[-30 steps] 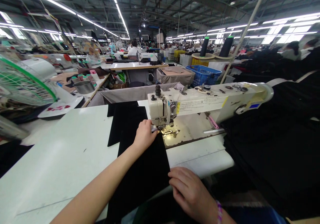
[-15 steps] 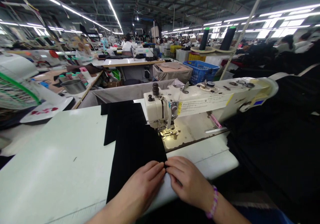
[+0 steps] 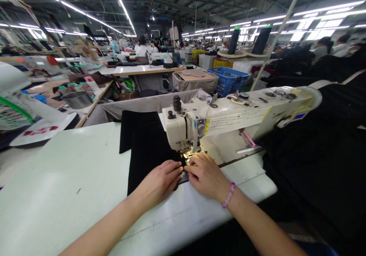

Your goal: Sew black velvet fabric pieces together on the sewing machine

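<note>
A black fabric piece lies on the white sewing table, running back past the head of a cream sewing machine. My left hand lies flat on the near end of the fabric, fingers stretched toward the needle. My right hand, with a pink bead bracelet at the wrist, presses the fabric edge just in front of the presser foot, fingers curled down. The fingertips of both hands meet at the fabric's near right corner.
A heap of black cloth fills the right side beside the machine. A fan stands at the far left. Behind are a grey cloth bin, a blue crate, thread cones and other people at tables.
Both hands moved forward from the table's near edge to the presser foot, pushing the black fabric up under the machine head. Earlier my left hand pulled back from the needle.
</note>
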A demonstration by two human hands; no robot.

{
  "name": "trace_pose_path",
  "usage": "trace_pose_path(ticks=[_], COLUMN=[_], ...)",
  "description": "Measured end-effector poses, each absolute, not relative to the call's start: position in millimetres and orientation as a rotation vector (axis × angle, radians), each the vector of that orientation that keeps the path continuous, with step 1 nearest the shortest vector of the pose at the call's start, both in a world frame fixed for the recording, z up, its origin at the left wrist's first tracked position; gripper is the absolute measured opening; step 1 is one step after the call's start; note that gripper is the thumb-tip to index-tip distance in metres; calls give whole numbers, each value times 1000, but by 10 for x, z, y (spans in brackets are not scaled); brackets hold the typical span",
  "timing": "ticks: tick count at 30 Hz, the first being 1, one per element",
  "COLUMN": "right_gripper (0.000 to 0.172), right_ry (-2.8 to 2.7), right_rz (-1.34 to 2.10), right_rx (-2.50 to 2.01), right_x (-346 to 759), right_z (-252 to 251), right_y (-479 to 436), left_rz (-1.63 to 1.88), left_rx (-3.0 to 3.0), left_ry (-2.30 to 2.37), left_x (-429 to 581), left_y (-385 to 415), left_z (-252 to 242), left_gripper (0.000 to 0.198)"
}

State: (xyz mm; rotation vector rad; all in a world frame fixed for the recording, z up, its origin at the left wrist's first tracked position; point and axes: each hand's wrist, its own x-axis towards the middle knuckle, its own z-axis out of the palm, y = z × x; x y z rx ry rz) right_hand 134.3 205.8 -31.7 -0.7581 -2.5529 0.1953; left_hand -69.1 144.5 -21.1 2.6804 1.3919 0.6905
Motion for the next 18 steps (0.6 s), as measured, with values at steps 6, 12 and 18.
trace_pose_path(ticks=[6, 12, 18], right_gripper=[16, 24, 18], right_ry=[-2506, -2211, -1752], right_rz=[205, 324, -163], right_rx=[-793, -774, -1082], right_x=[1279, 1603, 3046], right_z=[-303, -351, -46], right_y=[2158, 1762, 1746], left_rz=[668, 618, 675], left_rx=[2621, 2552, 2384], left_ry=[1459, 1663, 1869], left_x=[-809, -764, -805], left_y=[1675, 1733, 1759], left_z=[-197, -195, -375], left_gripper=[31, 30, 38])
